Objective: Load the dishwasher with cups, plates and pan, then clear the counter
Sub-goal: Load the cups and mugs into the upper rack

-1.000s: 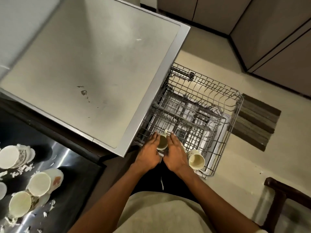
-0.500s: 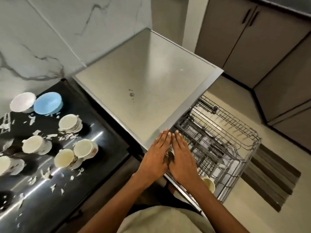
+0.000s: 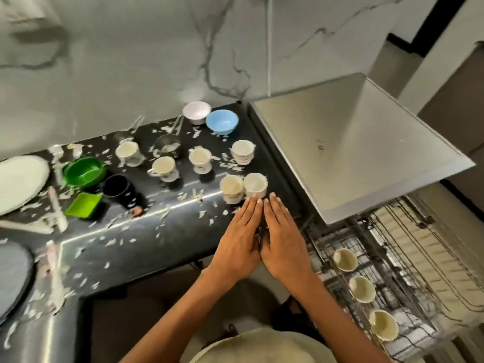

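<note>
Both hands flat, fingers straight, holding nothing: left hand (image 3: 239, 241) & right hand (image 3: 281, 241) side by side over the black counter (image 3: 146, 247), fingertips just short of two cream cups (image 3: 244, 188). 3 cups (image 3: 362, 288) sit in the dishwasher rack (image 3: 408, 260) on the right.

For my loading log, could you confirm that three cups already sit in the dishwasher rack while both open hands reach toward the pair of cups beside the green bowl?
Not quite. In the head view the pair of cups stands by the counter's right end, far from the green bowl. The rest holds: three cups sit in the dishwasher rack, and the left hand and right hand reach out open.
</note>
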Available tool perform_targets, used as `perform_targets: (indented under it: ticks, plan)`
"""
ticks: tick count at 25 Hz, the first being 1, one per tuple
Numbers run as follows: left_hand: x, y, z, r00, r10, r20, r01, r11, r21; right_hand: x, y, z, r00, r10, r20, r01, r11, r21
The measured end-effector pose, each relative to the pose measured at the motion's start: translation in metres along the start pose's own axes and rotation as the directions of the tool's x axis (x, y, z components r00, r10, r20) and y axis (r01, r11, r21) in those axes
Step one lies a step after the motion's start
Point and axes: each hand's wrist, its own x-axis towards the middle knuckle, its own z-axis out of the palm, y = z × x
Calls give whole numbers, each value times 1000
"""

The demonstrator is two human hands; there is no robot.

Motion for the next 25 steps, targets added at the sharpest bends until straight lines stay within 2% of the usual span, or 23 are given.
perform_targets:
  ticks: [5,8,13,16,20,25]
  plan:
    - [-69,-46,-58,964,-219,-151,226,974,32,11,-85,42,961,-237,142,232,971,52]
    - [-103,-72,-83,901,-355,-248,366,931,-2,23,-131,66,902,-373,219,359,928,105]
    - [-129,-112,-110,773,-514,-373,528,846,-73,51,-182,105,800,-520,301,484,854,191]
    - [-131,-136,-124,693,-597,-404,607,786,-120,75,-203,129,746,-572,340,530,820,217]
    - [-118,-171,-144,615,-672,-412,665,723,-187,118,-225,157,716,-593,368,539,805,247]
    - [-77,-207,-160,534,-764,-362,691,641,-334,184,-233,179,739,-523,424,458,852,252]
